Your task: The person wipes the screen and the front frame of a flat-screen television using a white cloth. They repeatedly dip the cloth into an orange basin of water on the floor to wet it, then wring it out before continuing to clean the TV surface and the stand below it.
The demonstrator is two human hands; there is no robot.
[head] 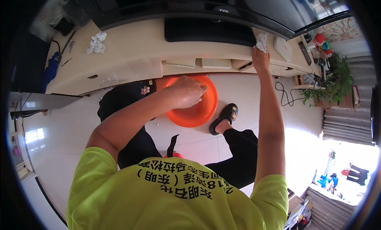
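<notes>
My left hand (188, 93), its fingers curled, hangs over an orange plastic basin (212, 111) on the tiled floor; the inside of the hand is hidden, so whether it holds anything does not show. My right hand (261, 60) reaches to the front edge of a cream TV stand (131, 42) with a crumpled white tissue or cloth (261, 42) in its fingers. That piece lies beside the right end of a black panel-like object (208, 30) under the television. Two more crumpled white tissues (96, 43) rest towards the stand's left end.
A large television (184, 7) stands along the back. To the right on the stand are a white box-shaped device (282, 48) and a dark remote control (304, 53). Black cable (285, 96) lies on the floor near a leafy plant (336, 78). My feet straddle the basin.
</notes>
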